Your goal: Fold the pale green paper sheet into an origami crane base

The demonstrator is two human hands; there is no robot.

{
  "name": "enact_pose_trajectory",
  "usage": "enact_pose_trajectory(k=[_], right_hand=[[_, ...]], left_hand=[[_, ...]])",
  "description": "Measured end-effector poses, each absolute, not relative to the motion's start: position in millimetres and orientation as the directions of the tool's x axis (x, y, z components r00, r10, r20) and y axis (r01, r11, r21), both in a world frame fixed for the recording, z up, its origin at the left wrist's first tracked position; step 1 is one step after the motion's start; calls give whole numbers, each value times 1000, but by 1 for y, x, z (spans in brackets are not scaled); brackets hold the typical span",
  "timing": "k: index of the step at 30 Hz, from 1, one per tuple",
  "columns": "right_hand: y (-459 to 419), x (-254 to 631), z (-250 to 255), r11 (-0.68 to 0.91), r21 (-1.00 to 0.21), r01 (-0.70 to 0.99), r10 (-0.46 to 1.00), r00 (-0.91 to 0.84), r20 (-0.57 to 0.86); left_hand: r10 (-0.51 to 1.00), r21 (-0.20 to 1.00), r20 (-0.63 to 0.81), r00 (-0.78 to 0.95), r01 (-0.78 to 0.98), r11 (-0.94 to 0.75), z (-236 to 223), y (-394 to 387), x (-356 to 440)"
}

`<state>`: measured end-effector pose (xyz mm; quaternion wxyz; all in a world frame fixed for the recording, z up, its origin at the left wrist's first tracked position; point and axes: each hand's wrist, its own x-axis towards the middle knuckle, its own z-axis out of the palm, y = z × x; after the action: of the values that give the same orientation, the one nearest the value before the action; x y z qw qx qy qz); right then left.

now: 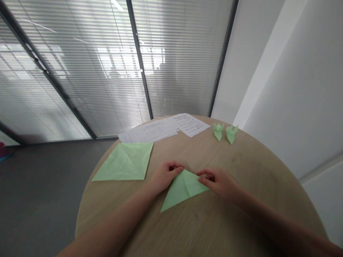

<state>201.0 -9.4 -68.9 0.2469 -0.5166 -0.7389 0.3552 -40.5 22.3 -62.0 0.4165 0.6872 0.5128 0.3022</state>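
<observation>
One paper triangle [182, 191]: creased.
Left hand [163, 175]: pinching top corner.
Right hand [219, 182]: at edge, grip unclear.
Risk: uneven pull could skew it.

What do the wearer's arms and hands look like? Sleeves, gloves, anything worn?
Left hand and right hand: both ungloved, no rings or watch visible. Both forearms look bare, no sleeves in view. Nail detail too small to tell.
</observation>
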Motion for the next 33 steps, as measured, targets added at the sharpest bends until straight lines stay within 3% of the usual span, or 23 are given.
enact_pose_trajectory(k=[5,10,13,18,26,33], right_hand=[[-3,208,-69,414,-608,678,890,-442,113],[-7,205,-69,584,-416,697,803,-569,175],[-10,202,-68,597,-351,722,798,-579,167],[-14,201,-61,597,-276,753,800,-584,137],[-21,207,-45,558,-96,824,829,-559,17],[-30,206,-27,506,-27,862,851,-505,-143]], left_hand=[[951,740,71,302,623,-253,-64,24,-43],[842,364,274,464,761,-538,-60,13,-39],[733,186,246,634,712,-677,-56,0,-29],[761,195,40,648,742,-642,-53,-17,-13],[791,201,-12,612,776,-597,-49,-21,-12],[835,171,-23,550,825,-539,-41,-23,-12]])
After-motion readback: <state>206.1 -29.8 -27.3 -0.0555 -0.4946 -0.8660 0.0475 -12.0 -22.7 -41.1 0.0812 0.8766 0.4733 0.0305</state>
